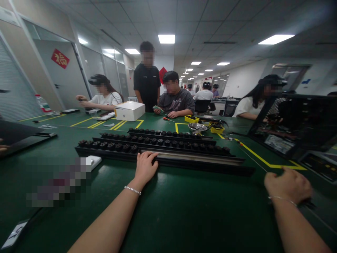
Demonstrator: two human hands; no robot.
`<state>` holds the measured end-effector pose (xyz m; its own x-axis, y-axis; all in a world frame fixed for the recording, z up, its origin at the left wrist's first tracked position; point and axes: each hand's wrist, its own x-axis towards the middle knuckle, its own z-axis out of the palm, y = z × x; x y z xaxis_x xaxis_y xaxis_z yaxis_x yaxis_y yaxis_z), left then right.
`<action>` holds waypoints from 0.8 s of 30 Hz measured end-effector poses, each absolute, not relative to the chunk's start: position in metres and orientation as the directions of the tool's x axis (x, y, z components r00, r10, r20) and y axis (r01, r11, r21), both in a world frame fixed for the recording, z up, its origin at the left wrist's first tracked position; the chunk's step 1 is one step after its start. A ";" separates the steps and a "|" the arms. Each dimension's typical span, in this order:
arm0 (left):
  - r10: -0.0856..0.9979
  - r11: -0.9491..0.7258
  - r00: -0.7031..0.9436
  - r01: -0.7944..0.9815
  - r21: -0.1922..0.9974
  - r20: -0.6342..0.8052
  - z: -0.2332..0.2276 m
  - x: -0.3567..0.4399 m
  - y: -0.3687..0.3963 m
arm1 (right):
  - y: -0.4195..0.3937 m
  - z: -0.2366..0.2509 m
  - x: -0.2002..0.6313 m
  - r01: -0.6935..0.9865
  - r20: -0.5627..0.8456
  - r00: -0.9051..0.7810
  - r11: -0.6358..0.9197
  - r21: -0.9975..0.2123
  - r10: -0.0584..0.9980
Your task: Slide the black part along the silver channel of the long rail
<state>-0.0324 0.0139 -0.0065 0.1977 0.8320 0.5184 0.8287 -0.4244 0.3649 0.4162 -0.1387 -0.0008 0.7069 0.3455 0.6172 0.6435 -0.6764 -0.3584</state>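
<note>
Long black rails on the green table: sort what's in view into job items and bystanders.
In hand: left hand resting on the nearest black rail; the knob-studded rails behind it; right hand, closed, beside them.

Lying about: white box, metal bowl, yellow trays, water bottle.

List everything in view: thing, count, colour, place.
long rails: three, black, staggered across table centre, two studded with small dark parts
table: one, green with yellow lines
white box: one, far left-centre
metal bowl: one, silver, behind rails
yellow bins: two, beside bowl
dark tray: one, black, tilted at right
water bottle: one, far left
people: several across the table, more behind
left hand: fingers on nearest rail
right hand: closed, on table at right
</note>
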 end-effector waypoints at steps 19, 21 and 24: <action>0.843 -0.092 -0.186 0.875 0.476 0.505 -0.004 -0.059 0.030 | -0.084 -0.003 0.318 0.884 0.446 0.465 -0.431 -0.183 0.764; 0.834 -0.104 -0.183 0.875 0.474 0.521 -0.005 -0.058 0.029 | -0.084 -0.002 0.316 0.877 0.433 0.479 -0.436 -0.201 0.764; 0.820 -0.128 -0.165 0.881 0.456 0.548 -0.006 -0.057 0.029 | -0.086 -0.001 0.318 0.883 0.420 0.468 -0.424 -0.200 0.777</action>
